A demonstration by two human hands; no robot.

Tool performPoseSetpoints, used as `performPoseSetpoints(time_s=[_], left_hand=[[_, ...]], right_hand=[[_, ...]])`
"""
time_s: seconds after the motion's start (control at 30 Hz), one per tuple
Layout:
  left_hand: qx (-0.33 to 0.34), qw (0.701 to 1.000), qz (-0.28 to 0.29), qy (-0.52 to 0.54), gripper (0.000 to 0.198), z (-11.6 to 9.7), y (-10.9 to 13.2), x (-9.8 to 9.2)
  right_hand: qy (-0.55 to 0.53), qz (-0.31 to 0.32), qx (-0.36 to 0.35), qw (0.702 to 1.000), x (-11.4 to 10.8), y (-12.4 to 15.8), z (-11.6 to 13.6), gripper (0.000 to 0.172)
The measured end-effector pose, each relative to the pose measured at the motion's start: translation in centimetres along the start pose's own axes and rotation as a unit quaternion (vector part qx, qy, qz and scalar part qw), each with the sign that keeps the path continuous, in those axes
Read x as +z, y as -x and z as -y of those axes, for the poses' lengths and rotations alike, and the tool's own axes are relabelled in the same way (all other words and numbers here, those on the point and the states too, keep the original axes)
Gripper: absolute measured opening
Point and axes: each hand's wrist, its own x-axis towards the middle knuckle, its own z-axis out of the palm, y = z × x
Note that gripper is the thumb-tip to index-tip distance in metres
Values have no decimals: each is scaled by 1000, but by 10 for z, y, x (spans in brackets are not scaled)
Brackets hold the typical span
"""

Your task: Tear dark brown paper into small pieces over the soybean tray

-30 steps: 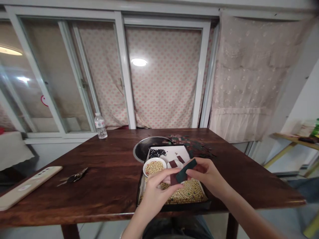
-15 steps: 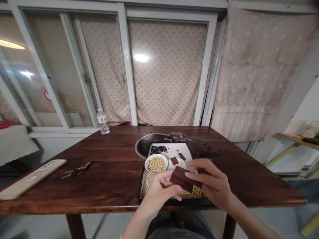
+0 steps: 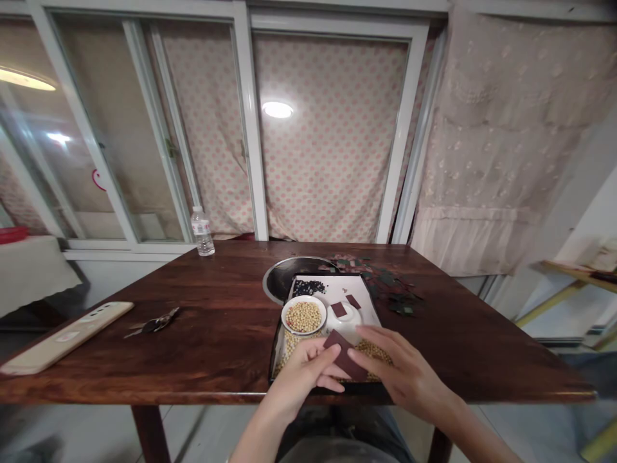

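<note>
A thin maroon rectangular piece [image 3: 351,365], like card or sandpaper, is held between my hands above the tray's near side. My left hand [image 3: 299,374] grips its left part, thumb on top and fingers beneath. At its right edge my right hand [image 3: 405,370] pinches with the index finger; the right thumb is hidden. Just beyond, a white upturned dish [image 3: 354,318] carries a small maroon square [image 3: 339,310], and another maroon piece [image 3: 353,301] lies behind it. To the left, a white bowl [image 3: 284,326] holds pale yellow beans [image 3: 303,316].
The black-rimmed tray [image 3: 370,302] has loose pale beans [image 3: 292,344] near me and small black beans [image 3: 308,287] at its far left. Around it are a round dark inset [image 3: 276,283], scattered dark green and reddish pieces [image 3: 380,276], keys [image 3: 153,323], a phone [image 3: 72,334] and a water bottle [image 3: 202,233].
The maroon piece has tilted and shifted slightly left, and my left thumb now presses on its top face. My right hand has turned, its fingers now at the piece's right edge.
</note>
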Motion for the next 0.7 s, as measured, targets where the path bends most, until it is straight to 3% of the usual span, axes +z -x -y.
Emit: performPoseSetpoints(time_s=[0.03,0.13,0.27,0.4,0.53,0.7], left_hand=[[4,1000,-11,-9,34,1,-1,-2],[20,998,-48,-22,39,3,0,-9],[39,995,-82,-46,51,1,8,-22],[56,987,-108,-109,64,-3,16,-34],[86,978,-95,-167,54,-5,10,-33],[141,968,-130,-159,52,3,-10,-25]], right_hand=[[-10,-9,30,999,1,4,-11,46],[-20,-69,214,974,10,19,-66,41],[-23,-24,436,900,32,43,-148,38],[-3,26,457,889,53,54,-188,44],[16,56,462,885,68,50,-198,46],[39,80,476,875,80,48,-202,47]])
